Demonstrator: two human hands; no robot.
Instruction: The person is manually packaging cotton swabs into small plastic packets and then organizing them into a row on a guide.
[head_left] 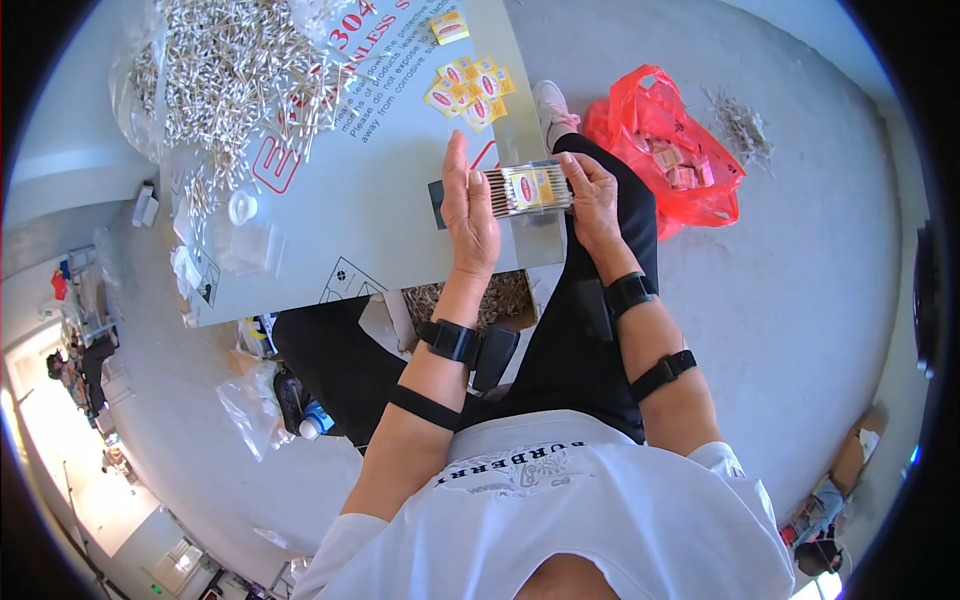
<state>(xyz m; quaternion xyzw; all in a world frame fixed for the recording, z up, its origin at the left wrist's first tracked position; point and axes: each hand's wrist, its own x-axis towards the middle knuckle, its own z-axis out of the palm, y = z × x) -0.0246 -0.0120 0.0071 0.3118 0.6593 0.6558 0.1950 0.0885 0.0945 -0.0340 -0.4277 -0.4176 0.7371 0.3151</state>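
Between my two hands, above the table's right edge, is a flat clear pack of cotton swabs [530, 188] with a yellow and white label card in its middle. My left hand [470, 215] is at the pack's left end, its fingers stretched forward and its thumb on the pack. My right hand [597, 205] grips the right end, thumb on top and fingers curled round the edge. Ahead of my hands lie several yellow and white label cards [468, 92] in a loose cluster. A small stack of the same cards [449, 27] is farther off.
A big heap of loose cotton swabs [240, 80] covers the far left of the table [370, 220]. A white ring [242, 207] and a clear plastic box [257, 247] sit nearer. Beneath the table stands an open carton [515, 300]. A red bag [690, 125] with pink packs is on the floor.
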